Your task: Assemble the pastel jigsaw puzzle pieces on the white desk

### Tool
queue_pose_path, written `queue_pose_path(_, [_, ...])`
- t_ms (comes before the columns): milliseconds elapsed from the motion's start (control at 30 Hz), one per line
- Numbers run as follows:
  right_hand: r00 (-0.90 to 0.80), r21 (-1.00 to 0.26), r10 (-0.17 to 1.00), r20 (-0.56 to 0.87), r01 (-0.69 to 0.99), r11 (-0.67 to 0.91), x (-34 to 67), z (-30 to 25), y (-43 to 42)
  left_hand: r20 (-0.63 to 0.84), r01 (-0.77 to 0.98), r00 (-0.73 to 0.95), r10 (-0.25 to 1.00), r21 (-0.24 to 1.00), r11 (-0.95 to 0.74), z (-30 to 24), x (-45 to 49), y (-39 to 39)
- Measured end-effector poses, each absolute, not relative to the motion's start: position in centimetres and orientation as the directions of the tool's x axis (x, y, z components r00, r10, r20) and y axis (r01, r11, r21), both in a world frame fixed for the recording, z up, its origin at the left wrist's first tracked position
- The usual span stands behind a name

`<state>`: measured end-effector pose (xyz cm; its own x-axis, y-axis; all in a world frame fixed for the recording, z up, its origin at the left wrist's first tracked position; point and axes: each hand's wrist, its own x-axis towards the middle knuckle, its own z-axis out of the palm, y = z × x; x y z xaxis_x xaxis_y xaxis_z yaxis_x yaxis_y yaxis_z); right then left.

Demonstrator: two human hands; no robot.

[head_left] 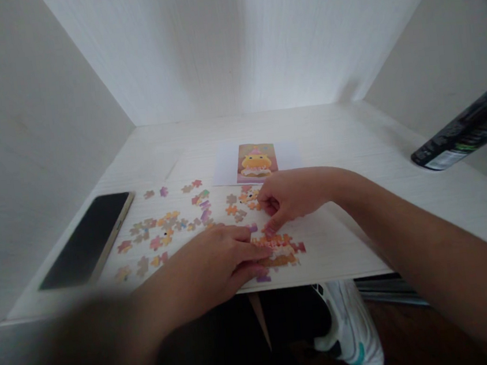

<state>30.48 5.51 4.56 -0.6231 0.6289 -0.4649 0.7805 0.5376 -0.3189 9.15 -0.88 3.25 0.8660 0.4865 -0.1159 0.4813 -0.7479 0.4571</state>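
A partly joined jigsaw puzzle [282, 254] lies near the table's front edge, showing orange, pink and cream parts. My left hand [229, 253] lies over its left side, with fingers stretched out onto the joined pieces. At the puzzle's upper edge, the thumb of my right hand [282, 198] touches down beside an orange bit. The other fingers of that hand are curled, with a gap between them and the thumb. Next to those fingers is a small cluster of loose puzzle pieces [232, 210]. A purple piece [263, 278] sits below my left fingertips.
More loose pieces [169, 219] are scattered on the left of the white table [330, 138]. A picture card [256, 162] with a yellow character lies behind my hands on a white sheet. There is a phone [88, 239] at far left and a black can [464, 127] at right.
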Motion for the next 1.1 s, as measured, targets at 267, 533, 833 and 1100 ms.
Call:
queue_pose_path(267, [-0.582,-0.261,0.683,-0.441,0.811,0.524,30.2,4.5,4.9,-0.100,0.462,0.872,0.479,0.490,-0.739,3.2,9.1,-0.8])
queue_pose_path(533, [-0.592,-0.229,0.693,-0.412,0.803,0.550,30.8,4.5,5.0,-0.113,0.481,0.864,0.491,0.472,-0.738,3.7,9.4,-0.9])
queue_pose_path(833, [-0.631,-0.247,0.667,-0.396,0.773,0.584,30.5,4.6,4.8,-0.117,0.491,0.859,0.498,0.464,-0.738,3.5,9.3,-1.0])
queue_pose_path(1100, [-0.546,-0.110,0.753,-0.366,0.829,0.548,30.2,4.4,4.0,-0.082,0.467,0.865,0.495,0.489,-0.736,3.0,9.1,-1.0])
